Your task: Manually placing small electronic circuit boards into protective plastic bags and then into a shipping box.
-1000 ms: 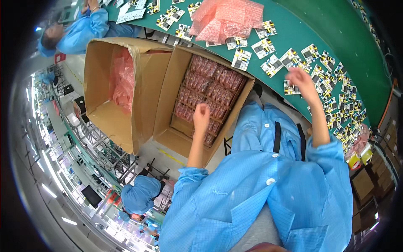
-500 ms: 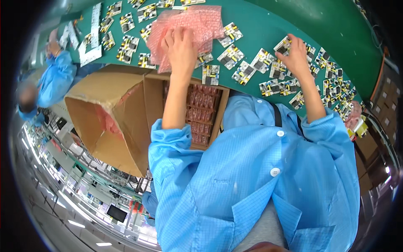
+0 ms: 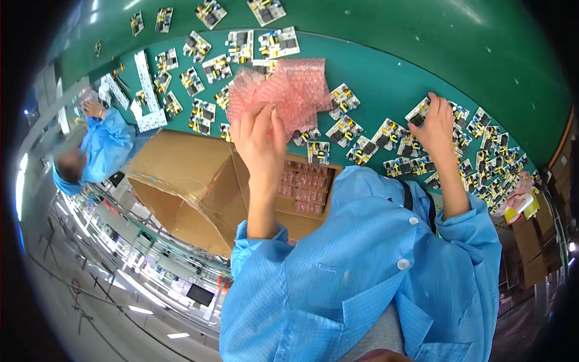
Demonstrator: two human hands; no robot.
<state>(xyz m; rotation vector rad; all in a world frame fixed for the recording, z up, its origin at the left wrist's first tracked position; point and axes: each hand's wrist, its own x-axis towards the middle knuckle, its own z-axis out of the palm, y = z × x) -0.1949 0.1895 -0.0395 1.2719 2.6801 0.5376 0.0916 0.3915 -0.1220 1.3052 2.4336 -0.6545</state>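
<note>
My left hand [image 3: 260,136] is at the near edge of a loose pile of pink bubble-wrap bags [image 3: 304,84], its bent fingers closed on the wrap; the fingertips partly hide the hold. To the right, my right hand [image 3: 437,130] spans a small circuit board [image 3: 417,112], thumb at its near edge and fingers at its far side. The board lies among several similar white boards with black, yellow and blue parts. Another circuit board [image 3: 318,152] rests at the table's near edge, between my hands.
An open cardboard box [image 3: 181,160] stands left of me, below the green table [image 3: 386,72]. Beside it, a divided carton [image 3: 307,187] holds pink-wrapped pieces. Crowded boards [image 3: 497,160] cover the table's right end. At the far left a co-worker in blue [image 3: 108,142] sits near white strips [image 3: 145,78].
The view has shifted, showing more of the table's far side. My left hand has drawn back toward me from the top of the bubble wrap. My right hand stays at the same board.
</note>
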